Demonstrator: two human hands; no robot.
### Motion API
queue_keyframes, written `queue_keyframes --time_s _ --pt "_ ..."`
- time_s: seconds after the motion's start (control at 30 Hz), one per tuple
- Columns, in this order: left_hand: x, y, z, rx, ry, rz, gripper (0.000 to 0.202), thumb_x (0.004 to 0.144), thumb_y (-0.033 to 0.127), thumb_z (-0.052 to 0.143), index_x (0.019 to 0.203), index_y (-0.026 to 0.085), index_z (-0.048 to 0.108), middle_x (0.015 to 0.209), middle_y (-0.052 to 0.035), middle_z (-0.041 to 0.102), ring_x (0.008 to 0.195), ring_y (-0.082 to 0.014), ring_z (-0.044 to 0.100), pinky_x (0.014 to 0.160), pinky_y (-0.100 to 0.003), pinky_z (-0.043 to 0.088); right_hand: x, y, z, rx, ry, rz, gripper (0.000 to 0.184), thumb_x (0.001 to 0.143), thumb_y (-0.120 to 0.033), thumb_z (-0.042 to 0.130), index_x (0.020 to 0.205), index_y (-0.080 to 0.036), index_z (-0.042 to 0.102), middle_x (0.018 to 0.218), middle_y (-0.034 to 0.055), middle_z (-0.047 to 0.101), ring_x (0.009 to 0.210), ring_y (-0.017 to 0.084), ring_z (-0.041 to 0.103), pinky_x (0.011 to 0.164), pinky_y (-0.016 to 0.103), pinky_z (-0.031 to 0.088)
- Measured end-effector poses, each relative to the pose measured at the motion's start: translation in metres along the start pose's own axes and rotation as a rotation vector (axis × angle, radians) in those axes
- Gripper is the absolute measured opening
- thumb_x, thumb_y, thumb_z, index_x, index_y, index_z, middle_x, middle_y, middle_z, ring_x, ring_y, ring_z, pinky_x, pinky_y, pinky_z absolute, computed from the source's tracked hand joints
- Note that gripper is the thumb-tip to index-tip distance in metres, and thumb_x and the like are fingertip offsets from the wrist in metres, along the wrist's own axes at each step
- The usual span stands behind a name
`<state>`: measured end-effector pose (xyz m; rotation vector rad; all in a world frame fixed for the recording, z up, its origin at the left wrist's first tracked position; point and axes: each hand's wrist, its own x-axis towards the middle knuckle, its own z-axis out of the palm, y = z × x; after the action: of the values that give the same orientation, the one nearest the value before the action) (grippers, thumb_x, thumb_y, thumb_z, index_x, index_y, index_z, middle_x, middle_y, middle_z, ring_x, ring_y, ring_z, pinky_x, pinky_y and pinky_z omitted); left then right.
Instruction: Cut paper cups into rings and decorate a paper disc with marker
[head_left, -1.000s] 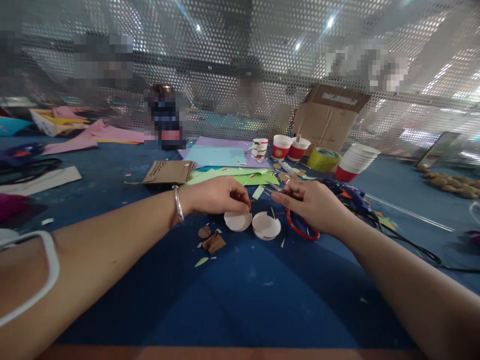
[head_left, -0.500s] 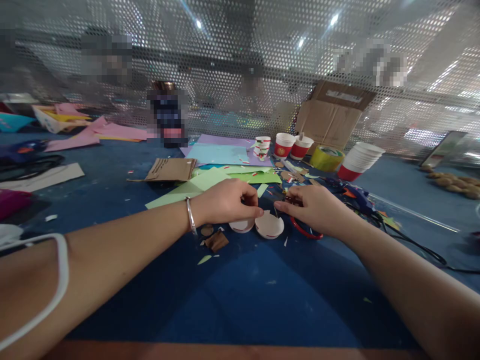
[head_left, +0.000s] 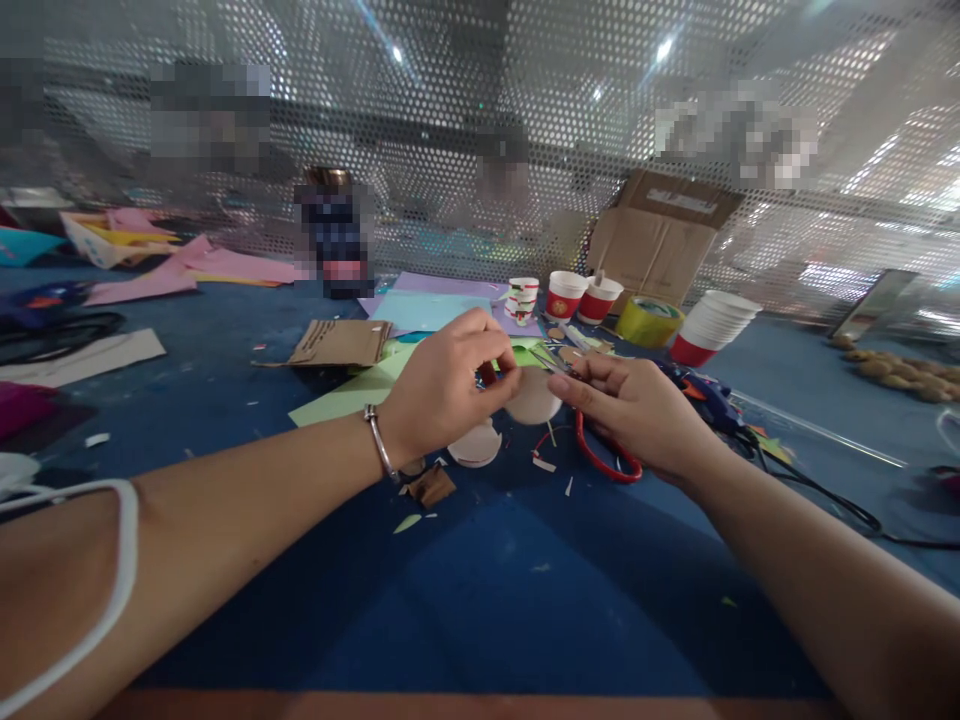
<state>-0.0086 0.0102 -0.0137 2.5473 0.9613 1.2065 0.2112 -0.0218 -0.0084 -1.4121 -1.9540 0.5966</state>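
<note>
My left hand point(head_left: 442, 385), a silver bangle on its wrist, is raised above the blue table and pinches the rim of a cut-off white paper cup bottom point(head_left: 532, 397). My right hand point(head_left: 637, 405) is closed on red-handled scissors point(head_left: 600, 455), whose blades point at that cup piece. A second white cup bottom point(head_left: 474, 445) lies on the table just under my left hand. Brown cardboard scraps point(head_left: 429, 485) and small paper snippets lie beside it.
Behind the hands lie green paper sheets point(head_left: 352, 392), a cardboard piece point(head_left: 339, 342), blue and purple sheets, red and white paper cups point(head_left: 564, 294), a stack of cups point(head_left: 712, 325), a yellow tape roll point(head_left: 648, 320) and a glue gun point(head_left: 709, 395) with its cable. A perforated metal screen closes the back.
My left hand has picked one cup bottom up off the table and lifted it. My right hand with the scissors has risen to meet it.
</note>
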Motion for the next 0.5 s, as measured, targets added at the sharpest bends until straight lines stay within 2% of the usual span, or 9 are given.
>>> queue_keyframes --time_s 0.2,0.33,0.43,0.5 --pt "-0.0019 0.0024 -0.0002 -0.109 0.017 -0.047 0.010 0.089 0.021 0.059 0.081 0.018 0.061 0.090 -0.0050 0.068 0.075 -0.0148 0.060 0.067 -0.028 0.046 -0.0023 -0.0023 -0.0004 0.098 0.002 -0.031 0.039 0.085 -0.057 0.065 0.079 -0.018 0.063 0.069 -0.0011 0.052 0.060 0.012 0.041 0.055 0.027 0.030" --pt "-0.0017 0.0006 0.0026 -0.387 -0.054 -0.232 0.011 0.088 0.029 0.064 0.090 0.019 0.060 0.082 -0.0024 0.067 0.068 -0.0141 0.063 0.059 -0.026 0.047 -0.0028 -0.0036 -0.0028 0.083 0.066 -0.053 0.031 0.086 -0.048 0.066 0.081 -0.017 0.064 0.066 -0.0025 0.048 0.060 0.011 0.039 0.054 0.026 0.030" --pt "-0.0007 -0.0006 0.0056 -0.625 -0.131 -0.327 0.031 0.084 0.030 0.069 0.110 0.023 0.054 0.088 -0.0009 0.066 0.070 -0.0144 0.066 0.060 -0.025 0.051 -0.0022 -0.0045 -0.0047 0.057 0.118 -0.072 0.030 0.086 -0.046 0.067 0.076 -0.018 0.061 0.063 -0.0035 0.046 0.059 0.011 0.038 0.054 0.026 0.030" --pt "-0.0006 0.0000 0.0078 -0.698 -0.202 -0.352 0.042 0.082 0.026 0.069 0.119 0.025 0.051 0.091 -0.0007 0.066 0.072 -0.0146 0.068 0.063 -0.026 0.053 -0.0018 -0.0046 -0.0051 0.045 0.122 -0.078 0.033 0.086 -0.048 0.067 0.075 -0.018 0.061 0.063 -0.0030 0.047 0.059 0.011 0.039 0.054 0.026 0.031"
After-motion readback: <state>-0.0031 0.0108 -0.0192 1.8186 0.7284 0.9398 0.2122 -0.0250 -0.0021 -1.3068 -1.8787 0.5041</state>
